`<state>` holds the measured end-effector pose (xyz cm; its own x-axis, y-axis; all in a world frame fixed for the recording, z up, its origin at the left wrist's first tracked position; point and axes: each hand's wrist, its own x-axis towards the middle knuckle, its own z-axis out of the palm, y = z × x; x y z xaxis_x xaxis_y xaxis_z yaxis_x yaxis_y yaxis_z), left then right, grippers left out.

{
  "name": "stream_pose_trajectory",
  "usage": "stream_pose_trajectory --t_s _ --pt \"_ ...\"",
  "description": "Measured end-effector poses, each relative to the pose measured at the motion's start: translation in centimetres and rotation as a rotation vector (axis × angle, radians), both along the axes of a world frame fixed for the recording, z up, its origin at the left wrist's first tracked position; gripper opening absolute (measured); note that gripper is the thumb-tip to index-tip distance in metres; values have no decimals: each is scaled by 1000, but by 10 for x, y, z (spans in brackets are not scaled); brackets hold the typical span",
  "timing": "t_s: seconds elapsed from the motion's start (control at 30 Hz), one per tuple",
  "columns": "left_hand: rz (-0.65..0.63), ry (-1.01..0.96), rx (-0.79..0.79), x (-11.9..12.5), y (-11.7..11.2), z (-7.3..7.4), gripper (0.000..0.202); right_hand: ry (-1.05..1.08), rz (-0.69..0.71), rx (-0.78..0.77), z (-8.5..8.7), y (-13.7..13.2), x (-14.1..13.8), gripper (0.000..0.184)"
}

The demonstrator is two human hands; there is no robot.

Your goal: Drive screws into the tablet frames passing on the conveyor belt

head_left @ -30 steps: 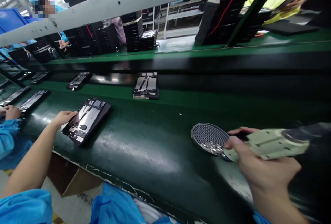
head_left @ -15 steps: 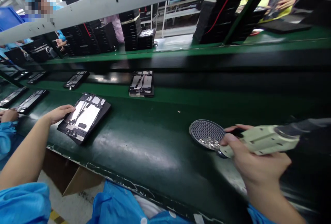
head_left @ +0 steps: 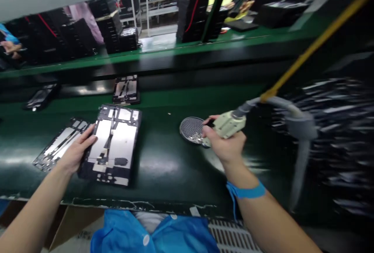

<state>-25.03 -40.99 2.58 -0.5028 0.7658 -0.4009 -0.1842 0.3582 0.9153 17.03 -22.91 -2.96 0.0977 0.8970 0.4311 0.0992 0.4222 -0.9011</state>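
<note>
My left hand [head_left: 76,150] is closed on the left edge of a tablet with its inside exposed [head_left: 121,138], showing silvery battery plates and a dark ribbon. The tablet rests on a dark slab on the green surface. A second opened tablet [head_left: 60,144] lies slanted just left of it, partly behind my fingers. My right hand [head_left: 226,144] is wrapped round a pale green corded electric screwdriver [head_left: 229,123]. The tool's front end meets the near right rim of a round grey perforated dish [head_left: 189,127] with small shiny screws in it. My fingers hide the tool's bit.
Further opened tablets [head_left: 126,87] lie behind on the green bench [head_left: 163,175]. A grey hose [head_left: 302,155] with a yellow strap [head_left: 321,39] stands at right, before a blurred pile of dark parts [head_left: 344,128]. Across the bench are black stacks [head_left: 189,11] and other people.
My view has swung right, so the dish and screwdriver sit further left. The tablet at my left hand is more upright in view, and another opened tablet now lies left of it.
</note>
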Motion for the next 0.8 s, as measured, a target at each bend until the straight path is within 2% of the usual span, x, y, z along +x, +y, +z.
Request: stream_pose_trajectory --t_s 0.13,0.2,0.27,0.37,0.43,0.5,0.57,0.63,0.73,0.77,0.8 --pt "-71 -138 -27 81 30 -37 73 -11 42 11 -2 -4 2 32" --pt "-108 -151 -12 107 37 -54 75 -8 46 2 -1 -6 2 33" --pt "-161 -85 4 122 39 -66 77 -4 42 -15 1 -8 2 35" --pt "-322 282 -41 123 31 -70 76 -6 45 0 2 -9 4 42" --pt "-476 626 -65 115 20 -64 75 -18 88 4 1 -9 5 49" --pt "-680 859 -64 106 5 -56 77 -59 144 -6 2 -8 7 46" --pt "-888 958 -51 100 -10 -50 90 -132 130 28 5 -9 7 38" --pt "-999 1000 -25 100 -21 -50 97 -217 -20 143 11 -14 6 34" --pt "-976 989 63 102 -29 -58 87 -247 -306 365 21 -39 6 33" --pt "-962 958 88 102 -29 -61 83 -259 -308 405 23 -52 7 31" --pt "-957 923 103 102 -28 -65 81 -308 -219 405 23 -65 8 29"
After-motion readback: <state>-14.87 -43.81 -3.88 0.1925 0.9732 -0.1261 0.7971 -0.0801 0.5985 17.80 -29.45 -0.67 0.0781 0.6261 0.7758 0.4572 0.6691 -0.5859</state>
